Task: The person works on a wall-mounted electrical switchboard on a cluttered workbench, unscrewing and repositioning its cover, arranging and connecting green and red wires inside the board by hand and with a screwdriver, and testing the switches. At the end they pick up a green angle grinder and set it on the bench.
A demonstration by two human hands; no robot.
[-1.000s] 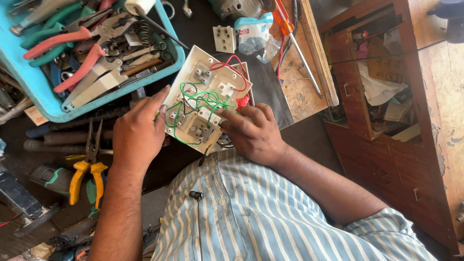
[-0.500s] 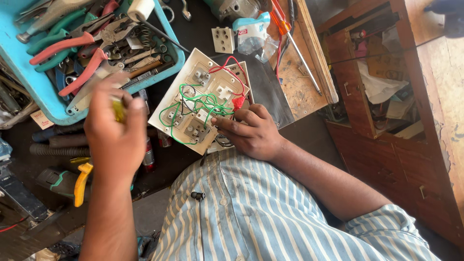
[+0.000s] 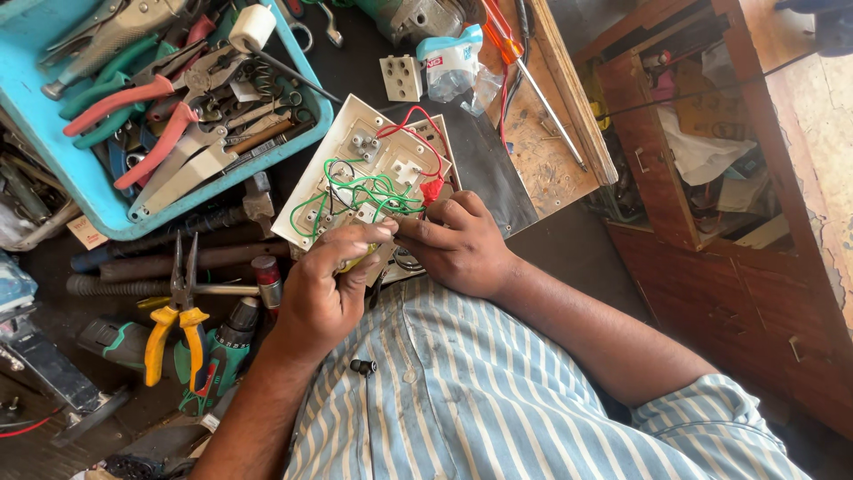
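A person in a blue-and-white striped shirt [image 3: 498, 391] bends over a white switch plate [image 3: 355, 178] lying back-side up on a dark, cluttered tabletop [image 3: 569, 240], its rear terminals laced with green wires [image 3: 355, 191] and a red wire [image 3: 418, 124]. Both hands meet at the plate's near edge. The left hand [image 3: 324, 284] is closed around a small yellow-green object [image 3: 354, 260], its thumb and forefinger pinched at the plate's lower corner; what the object is cannot be told from here. The right hand [image 3: 458, 240] is curled, fingertips pressed against the left hand's fingertips and onto the plate beside the green wiring.

The plate lies just ahead of the hands, away from the person's body, its long axis running diagonally from the near left to the far right. The two hands are about equally close, each touching the near edge.

To the left, a light-blue tray [image 3: 107, 209] holds pliers, cutters and other tools. Yellow-handled pliers [image 3: 178, 320] lie beside a green cordless drill [image 3: 222, 356] near the left forearm. A small white socket block [image 3: 402, 78] and a plastic packet [image 3: 449, 58] rest beyond the plate, next to a red-handled screwdriver [image 3: 524, 62] on a worn wooden board [image 3: 551, 151]. A wooden cabinet [image 3: 711, 178] stands at right.
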